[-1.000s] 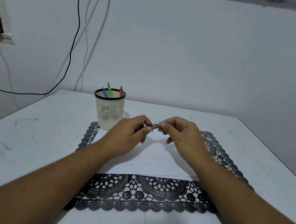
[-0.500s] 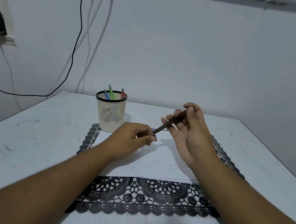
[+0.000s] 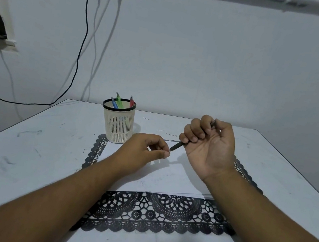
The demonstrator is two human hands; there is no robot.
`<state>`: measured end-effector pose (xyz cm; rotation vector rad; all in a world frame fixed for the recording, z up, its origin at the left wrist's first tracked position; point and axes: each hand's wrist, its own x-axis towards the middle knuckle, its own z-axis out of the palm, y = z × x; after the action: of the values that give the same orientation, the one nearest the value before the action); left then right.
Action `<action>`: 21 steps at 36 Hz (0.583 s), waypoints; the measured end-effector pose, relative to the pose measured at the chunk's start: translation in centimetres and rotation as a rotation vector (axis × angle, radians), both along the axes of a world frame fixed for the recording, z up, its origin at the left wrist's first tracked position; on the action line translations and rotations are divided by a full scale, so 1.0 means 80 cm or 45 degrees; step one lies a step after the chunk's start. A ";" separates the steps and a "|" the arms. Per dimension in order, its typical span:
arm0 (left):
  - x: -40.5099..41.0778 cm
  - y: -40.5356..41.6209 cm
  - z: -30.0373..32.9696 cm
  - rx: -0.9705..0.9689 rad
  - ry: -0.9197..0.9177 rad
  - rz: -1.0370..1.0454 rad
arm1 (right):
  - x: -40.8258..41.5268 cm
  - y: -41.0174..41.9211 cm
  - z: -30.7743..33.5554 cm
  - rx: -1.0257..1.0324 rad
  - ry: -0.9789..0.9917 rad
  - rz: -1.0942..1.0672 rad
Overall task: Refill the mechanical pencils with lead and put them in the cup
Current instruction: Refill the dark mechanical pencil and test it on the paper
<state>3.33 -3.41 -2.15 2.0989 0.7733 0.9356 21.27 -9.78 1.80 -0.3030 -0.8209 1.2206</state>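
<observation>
My right hand point(image 3: 208, 147), palm up, grips a dark mechanical pencil point(image 3: 177, 146) that slants down and to the left. Its lower end points at my left hand point(image 3: 143, 151), whose thumb and forefinger are pinched together right beside that end; whatever they pinch is too small to make out. Both hands hover over a white paper sheet point(image 3: 166, 176). The cream mesh cup point(image 3: 118, 124) with a black rim stands behind my left hand and holds a blue, a green and a red pencil point(image 3: 119, 100).
A black lace placemat point(image 3: 160, 215) lies under the paper on the white table point(image 3: 24, 151). Thin loose leads point(image 3: 170, 134) lie on the table behind the hands. Cables hang on the wall at the back left.
My right hand has turned palm up and closed its fingers round the pencil, lifting it a little higher. My left hand has stayed near the pencil's lower end, still pinched.
</observation>
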 end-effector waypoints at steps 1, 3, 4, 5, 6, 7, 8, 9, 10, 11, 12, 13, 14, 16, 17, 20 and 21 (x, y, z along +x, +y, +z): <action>0.000 0.000 0.000 0.001 0.000 0.000 | 0.000 -0.001 0.001 0.001 -0.018 0.000; -0.001 0.000 0.000 -0.006 -0.005 0.004 | 0.000 -0.002 0.001 0.001 -0.040 -0.001; -0.001 0.000 0.000 -0.012 -0.008 0.003 | 0.000 -0.002 0.001 0.003 -0.045 -0.001; 0.000 0.000 0.000 -0.020 -0.010 0.003 | 0.000 -0.002 0.000 0.005 -0.047 0.000; 0.000 0.000 0.000 -0.025 -0.010 0.002 | 0.000 -0.002 0.000 0.007 -0.048 0.001; 0.000 0.000 0.000 -0.029 -0.007 0.001 | 0.001 -0.002 -0.001 0.008 -0.050 0.005; 0.000 -0.001 0.000 -0.034 -0.003 0.002 | 0.001 -0.001 -0.001 0.010 -0.057 0.011; -0.001 -0.001 0.000 -0.041 -0.001 0.002 | 0.001 -0.001 -0.001 0.012 -0.065 0.016; -0.001 -0.001 0.000 -0.049 -0.004 -0.002 | 0.002 0.000 -0.002 0.015 -0.071 0.021; -0.001 -0.001 0.000 -0.057 -0.010 -0.006 | 0.002 0.000 -0.002 0.021 -0.072 0.026; -0.002 -0.002 0.001 -0.065 -0.016 -0.009 | 0.002 0.000 -0.002 0.030 -0.068 0.031; -0.002 -0.002 0.000 -0.070 -0.021 -0.011 | 0.002 0.000 -0.002 0.040 -0.066 0.038; -0.002 -0.002 0.000 -0.075 -0.025 -0.014 | 0.003 0.000 -0.002 0.047 -0.071 0.043; -0.002 -0.002 0.000 -0.084 -0.021 -0.020 | 0.003 0.001 -0.003 0.044 -0.091 0.054; -0.001 -0.002 -0.001 -0.085 -0.021 -0.021 | 0.004 0.000 -0.003 0.045 -0.097 0.061; -0.001 -0.002 -0.001 -0.080 -0.024 -0.009 | 0.003 0.002 -0.003 0.049 -0.092 0.055; 0.000 -0.003 -0.001 -0.076 -0.021 -0.001 | 0.002 0.002 -0.002 0.039 -0.088 0.047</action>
<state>3.30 -3.61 -2.20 2.0371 0.7828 0.9178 21.46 -9.61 1.62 -0.3073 -0.9077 1.2364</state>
